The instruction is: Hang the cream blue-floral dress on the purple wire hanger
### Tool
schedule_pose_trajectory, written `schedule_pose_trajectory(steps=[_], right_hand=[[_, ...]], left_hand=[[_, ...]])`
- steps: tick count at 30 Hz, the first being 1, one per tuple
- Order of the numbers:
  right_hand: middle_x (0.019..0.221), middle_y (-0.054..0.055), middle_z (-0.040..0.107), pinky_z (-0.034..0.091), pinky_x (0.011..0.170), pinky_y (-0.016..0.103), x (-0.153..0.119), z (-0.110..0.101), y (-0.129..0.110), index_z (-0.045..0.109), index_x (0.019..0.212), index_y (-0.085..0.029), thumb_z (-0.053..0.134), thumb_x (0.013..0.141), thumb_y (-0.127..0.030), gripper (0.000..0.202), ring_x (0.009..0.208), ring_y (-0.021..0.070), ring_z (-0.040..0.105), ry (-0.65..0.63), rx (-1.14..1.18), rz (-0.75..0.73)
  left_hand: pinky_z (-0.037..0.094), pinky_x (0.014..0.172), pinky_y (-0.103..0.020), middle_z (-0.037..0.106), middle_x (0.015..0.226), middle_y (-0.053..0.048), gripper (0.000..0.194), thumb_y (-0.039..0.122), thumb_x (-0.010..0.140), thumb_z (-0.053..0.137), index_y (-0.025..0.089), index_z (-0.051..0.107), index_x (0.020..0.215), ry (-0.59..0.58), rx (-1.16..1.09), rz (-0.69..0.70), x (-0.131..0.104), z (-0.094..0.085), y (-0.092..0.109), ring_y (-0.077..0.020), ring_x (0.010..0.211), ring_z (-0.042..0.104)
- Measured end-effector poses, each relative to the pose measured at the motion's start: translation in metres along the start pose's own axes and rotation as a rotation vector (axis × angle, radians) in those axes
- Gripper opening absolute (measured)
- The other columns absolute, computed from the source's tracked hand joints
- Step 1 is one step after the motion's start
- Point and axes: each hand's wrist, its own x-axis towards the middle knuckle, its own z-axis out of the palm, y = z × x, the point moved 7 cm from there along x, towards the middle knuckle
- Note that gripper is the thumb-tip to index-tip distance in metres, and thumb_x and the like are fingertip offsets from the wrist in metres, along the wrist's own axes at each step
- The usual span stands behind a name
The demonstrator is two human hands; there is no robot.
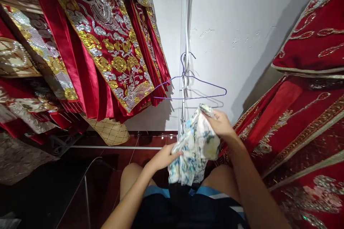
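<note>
Between my two hands hangs a crumpled floral garment (pixel 192 146), white with blue, green and yellow blotches; its exact kind I cannot tell. My left hand (pixel 168 157) pinches its left edge, thumb lying over the cloth. Higher up, my right hand (pixel 219 123) grips the top right part, with some fingers hidden by the fabric. The cloth is held above my lap. Just beyond it a purple wire hanger (pixel 204 96) hangs by its hook from a white upright strip (pixel 184 35) on the wall, apart from both hands.
Red garments with gold and silver embroidery (pixel 118 57) hang at the left. More red beaded garments (pixel 303 96) fill the right side. A pale quilted piece (pixel 113 130) hangs low at left, above dark red floor tiles (pixel 150 141). A black surface (pixel 40 186) lies at lower left.
</note>
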Motion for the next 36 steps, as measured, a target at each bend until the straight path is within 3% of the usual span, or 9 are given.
schedule_pose_trajectory(steps=[4, 7, 10, 13, 20, 24, 29, 33, 36], right_hand=[[0.074, 0.002, 0.067, 0.039, 0.066, 0.028, 0.057, -0.010, -0.004, 0.069, 0.081, -0.019, 0.049, 0.067, -0.009, 0.026, 0.072, 0.0200, 0.056, -0.049, -0.365, -0.276], [0.078, 0.003, 0.068, 0.038, 0.068, 0.027, 0.095, 0.005, 0.009, 0.067, 0.083, -0.019, 0.046, 0.066, -0.009, 0.029, 0.075, 0.0209, 0.056, -0.023, -0.411, -0.311], [0.080, 0.005, 0.069, 0.038, 0.068, 0.027, 0.117, 0.024, 0.025, 0.065, 0.077, -0.019, 0.049, 0.073, -0.018, 0.016, 0.075, 0.0209, 0.057, -0.033, -0.380, -0.253], [0.065, 0.002, 0.059, 0.034, 0.063, 0.027, 0.115, 0.022, 0.033, 0.056, 0.064, -0.020, 0.054, 0.078, -0.030, 0.017, 0.064, 0.0177, 0.049, 0.008, -0.422, -0.216], [0.056, -0.003, 0.037, 0.026, 0.057, 0.027, 0.080, -0.025, 0.015, 0.046, 0.055, -0.021, 0.057, 0.079, -0.039, 0.032, 0.058, 0.0125, 0.035, 0.172, -0.409, -0.223], [0.055, -0.003, 0.040, 0.028, 0.056, 0.027, 0.066, -0.018, 0.003, 0.042, 0.056, -0.022, 0.058, 0.078, -0.038, 0.032, 0.057, 0.0125, 0.037, 0.150, -0.294, -0.201], [0.061, -0.001, 0.050, 0.035, 0.057, 0.027, 0.047, 0.001, -0.011, 0.054, 0.064, -0.019, 0.059, 0.085, -0.051, 0.039, 0.060, 0.0142, 0.044, 0.017, -0.203, -0.176], [0.086, 0.004, 0.067, 0.046, 0.071, 0.031, 0.037, -0.019, -0.020, 0.072, 0.099, -0.019, 0.065, 0.085, -0.053, 0.037, 0.077, 0.0203, 0.060, -0.035, -0.316, -0.240], [0.094, 0.006, 0.069, 0.050, 0.076, 0.037, 0.040, -0.062, -0.017, 0.053, 0.144, -0.024, 0.077, 0.074, -0.053, 0.079, 0.080, 0.0232, 0.064, 0.133, -0.480, -0.238]], left_hand=[[0.048, 0.073, -0.030, 0.070, 0.080, -0.005, 0.039, 0.052, 0.092, 0.054, 0.018, 0.070, 0.086, 0.236, 0.220, -0.006, -0.011, -0.066, 0.005, -0.0225, 0.075, 0.061], [0.048, 0.081, -0.035, 0.061, 0.062, -0.003, 0.048, 0.054, 0.095, 0.046, 0.020, 0.060, 0.064, 0.307, 0.501, 0.037, -0.006, -0.105, 0.024, -0.0198, 0.063, 0.055], [0.035, 0.109, -0.050, 0.068, 0.070, -0.006, 0.048, 0.051, 0.095, 0.046, 0.021, 0.060, 0.060, 0.354, 0.710, 0.080, 0.001, -0.133, 0.035, -0.0262, 0.084, 0.063], [0.028, 0.113, -0.059, 0.076, 0.095, -0.010, 0.035, 0.046, 0.091, 0.053, 0.023, 0.070, 0.071, 0.400, 0.774, 0.032, 0.007, -0.153, 0.028, -0.0343, 0.115, 0.058], [0.034, 0.113, -0.056, 0.068, 0.130, -0.009, 0.029, 0.043, 0.089, 0.056, 0.023, 0.076, 0.081, 0.515, 0.471, 0.173, 0.021, -0.165, 0.047, -0.0330, 0.124, 0.048], [0.021, 0.121, -0.056, 0.056, 0.147, -0.010, 0.022, 0.038, 0.089, 0.057, 0.021, 0.072, 0.086, 0.525, 0.279, 0.318, 0.046, -0.158, 0.086, -0.0326, 0.141, 0.037], [0.035, 0.115, -0.048, 0.056, 0.145, -0.014, 0.025, 0.020, 0.091, 0.048, 0.019, 0.060, 0.112, 0.499, 0.346, 0.483, 0.080, -0.149, 0.128, -0.0259, 0.136, 0.049], [0.044, 0.106, -0.043, 0.065, 0.127, -0.013, 0.044, 0.011, 0.089, 0.043, 0.018, 0.052, 0.131, 0.565, 0.510, 0.443, 0.089, -0.160, 0.131, -0.0240, 0.120, 0.059], [0.046, 0.101, -0.042, 0.067, 0.119, -0.012, 0.037, 0.012, 0.089, 0.041, 0.017, 0.061, 0.119, 0.614, 0.617, 0.403, 0.086, -0.171, 0.131, -0.0255, 0.113, 0.061]])
